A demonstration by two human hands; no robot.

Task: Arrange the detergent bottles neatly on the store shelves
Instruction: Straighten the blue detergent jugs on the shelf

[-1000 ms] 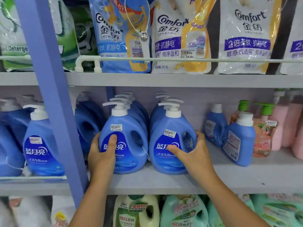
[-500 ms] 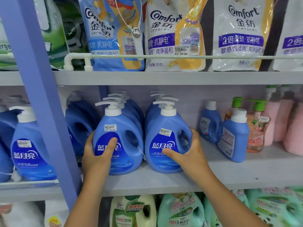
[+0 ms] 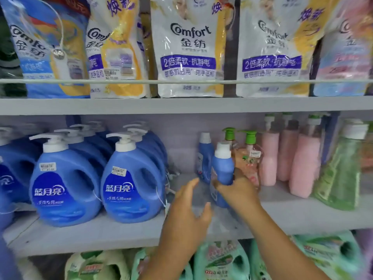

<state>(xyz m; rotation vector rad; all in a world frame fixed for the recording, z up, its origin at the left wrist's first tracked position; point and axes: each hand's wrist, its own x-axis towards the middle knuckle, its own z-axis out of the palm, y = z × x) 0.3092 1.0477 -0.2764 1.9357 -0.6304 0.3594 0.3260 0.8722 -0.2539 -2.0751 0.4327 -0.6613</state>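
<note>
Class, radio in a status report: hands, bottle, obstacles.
Right hand grips small blue bottle. Left hand open, beside it, touching nothing. Peach pump bottle close behind the right hand.

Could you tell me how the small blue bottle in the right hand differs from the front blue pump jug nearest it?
The small blue bottle is slim with a plain white cap; the pump jug is wide, with a pump head and cut-out handle. The right hand grips the bottle; the jug stands untouched. The jug shows a front logo and price sticker; the bottle shows none from here. Both are blue with white tops.
</note>
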